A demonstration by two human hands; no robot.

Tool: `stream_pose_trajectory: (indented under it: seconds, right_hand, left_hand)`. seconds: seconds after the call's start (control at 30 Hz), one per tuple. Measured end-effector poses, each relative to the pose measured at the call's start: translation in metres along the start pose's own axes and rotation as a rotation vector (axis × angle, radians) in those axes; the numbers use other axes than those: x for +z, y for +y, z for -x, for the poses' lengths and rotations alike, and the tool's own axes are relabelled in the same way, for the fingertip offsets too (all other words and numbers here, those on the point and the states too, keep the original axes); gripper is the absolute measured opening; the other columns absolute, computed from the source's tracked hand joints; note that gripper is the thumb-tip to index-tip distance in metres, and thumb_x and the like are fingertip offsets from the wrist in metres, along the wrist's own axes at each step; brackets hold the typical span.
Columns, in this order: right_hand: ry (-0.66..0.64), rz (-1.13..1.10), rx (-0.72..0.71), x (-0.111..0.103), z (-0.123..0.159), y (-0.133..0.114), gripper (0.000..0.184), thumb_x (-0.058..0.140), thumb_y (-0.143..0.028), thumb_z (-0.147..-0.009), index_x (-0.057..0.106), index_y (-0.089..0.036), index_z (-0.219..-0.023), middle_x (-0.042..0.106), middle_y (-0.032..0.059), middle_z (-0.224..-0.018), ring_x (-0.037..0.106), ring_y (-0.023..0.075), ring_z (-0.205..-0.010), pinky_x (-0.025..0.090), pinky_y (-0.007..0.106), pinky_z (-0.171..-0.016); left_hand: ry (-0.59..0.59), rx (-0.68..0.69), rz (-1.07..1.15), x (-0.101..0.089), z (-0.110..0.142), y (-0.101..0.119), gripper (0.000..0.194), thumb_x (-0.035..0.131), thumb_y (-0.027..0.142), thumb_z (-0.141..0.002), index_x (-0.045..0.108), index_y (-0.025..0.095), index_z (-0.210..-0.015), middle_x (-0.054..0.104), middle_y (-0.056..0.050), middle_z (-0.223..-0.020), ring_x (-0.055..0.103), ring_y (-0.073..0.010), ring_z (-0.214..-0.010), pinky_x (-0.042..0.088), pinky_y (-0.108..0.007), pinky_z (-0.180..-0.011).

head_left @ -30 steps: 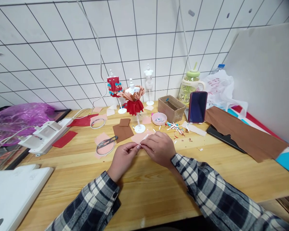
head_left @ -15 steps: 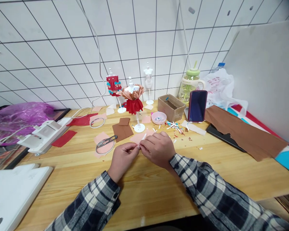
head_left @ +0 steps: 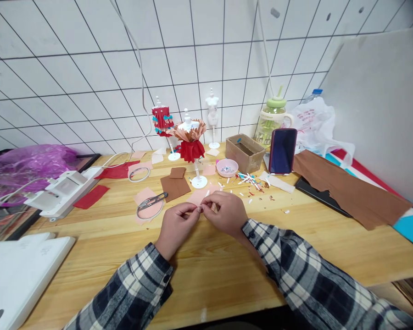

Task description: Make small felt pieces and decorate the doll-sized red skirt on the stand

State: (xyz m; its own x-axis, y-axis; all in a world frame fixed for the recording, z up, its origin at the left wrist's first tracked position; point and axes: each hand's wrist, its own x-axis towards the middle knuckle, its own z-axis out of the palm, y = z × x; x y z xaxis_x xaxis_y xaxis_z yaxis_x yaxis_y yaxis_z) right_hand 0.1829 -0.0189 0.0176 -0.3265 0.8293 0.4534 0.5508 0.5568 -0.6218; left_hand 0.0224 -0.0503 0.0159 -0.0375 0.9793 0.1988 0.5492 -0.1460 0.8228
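Observation:
My left hand (head_left: 179,224) and my right hand (head_left: 229,211) meet above the table, thumbs and forefingers pinched together at the tips. What lies between the fingertips is too small to make out. A short white strip (head_left: 207,193) shows just beyond my right fingers; whether it is held or lies on the pink piece (head_left: 196,196) behind, I cannot tell. Past my hands stands a small white dress form wearing a red skirt (head_left: 192,151) and a pleated pink-brown collar (head_left: 182,134). Thread snips (head_left: 152,200) rest on a white ring left of my hands.
A pink bowl (head_left: 227,168) of small shiny bits, a cardboard box (head_left: 245,158) and scattered white strips (head_left: 249,179) lie beyond my right hand. A phone (head_left: 282,151) stands upright near a brown cloth (head_left: 351,190). On the left are a power strip (head_left: 64,199) and red scraps (head_left: 91,197).
My right hand's fingers have curled and shifted slightly, with the knuckles turned a little. Both hands stay pinched at nearly the same place.

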Motion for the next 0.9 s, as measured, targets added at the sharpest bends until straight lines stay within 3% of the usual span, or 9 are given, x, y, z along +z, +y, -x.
stream_pose_trajectory:
  seconds: [0.13,0.47,0.73,0.9]
  right_hand:
    - [0.009,-0.072,0.058,0.0018,-0.0006,0.0004,0.006,0.064,-0.021,-0.077,0.069,-0.022,-0.076,0.069,-0.0015,-0.073,0.058,0.0125,-0.066,0.040,0.024,-0.060]
    - [0.021,-0.113,0.030,0.0034,0.0000,0.0014,0.007,0.064,-0.021,-0.079,0.071,-0.021,-0.077,0.070,-0.0012,-0.074,0.060,0.0127,-0.069,0.042,0.024,-0.064]
    - [0.000,-0.034,-0.018,0.0036,0.0038,-0.0018,0.011,0.063,-0.025,-0.083,0.074,-0.023,-0.082,0.071,-0.0010,-0.075,0.061,0.0127,-0.069,0.041,0.025,-0.064]
    - [-0.012,0.091,-0.095,0.0032,0.0048,0.0015,0.017,0.060,-0.032,-0.089,0.075,-0.025,-0.090,0.073,-0.0004,-0.080,0.063,0.0141,-0.074,0.039,0.027,-0.067]
  left_hand:
    - [-0.003,0.021,0.027,0.0003,-0.0003,0.0009,0.026,0.062,0.037,-0.080,0.072,0.017,-0.067,0.071,-0.003,-0.066,0.060,-0.0132,-0.058,0.045,-0.020,-0.055]
    - [-0.037,0.048,0.084,-0.0040,-0.0013,-0.0021,0.029,0.060,0.037,-0.081,0.068,0.015,-0.066,0.066,-0.003,-0.064,0.057,-0.0132,-0.060,0.043,-0.021,-0.056]
    - [0.042,-0.004,0.033,-0.0020,-0.0018,0.0015,0.023,0.060,0.033,-0.075,0.066,0.015,-0.062,0.064,-0.001,-0.058,0.055,-0.0120,-0.053,0.041,-0.020,-0.052]
    - [0.019,-0.023,0.067,-0.0017,-0.0038,-0.0005,0.020,0.059,0.031,-0.075,0.071,0.015,-0.073,0.071,-0.003,-0.065,0.060,-0.0143,-0.059,0.044,-0.021,-0.054]
